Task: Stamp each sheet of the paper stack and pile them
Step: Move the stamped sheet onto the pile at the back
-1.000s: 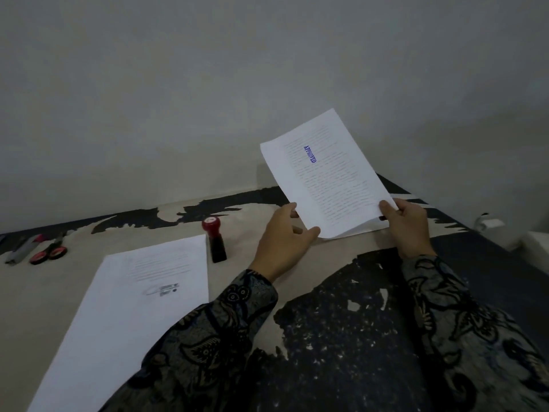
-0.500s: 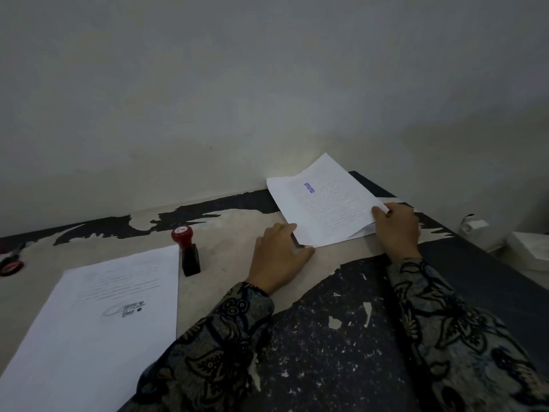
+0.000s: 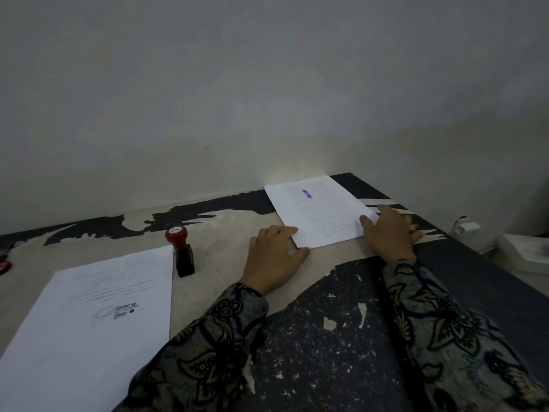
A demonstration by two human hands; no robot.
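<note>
Nearest, at the left, lies the unstamped paper stack [image 3: 89,316] with a scrawled signature and unreadable print, beyond it the red-topped stamp [image 3: 181,251] stands upright, then the left hand [image 3: 274,263] pinches the stamped sheet's [image 3: 320,212] near corner while the right hand [image 3: 389,230] rests flat-fingered on its right edge, its blue mark too blurred to read.

Blue "APPROVED" stamp mark on the far sheet [image 3: 323,214]; its printed lines and the near sheet's [image 3: 98,319] illegible.
</note>
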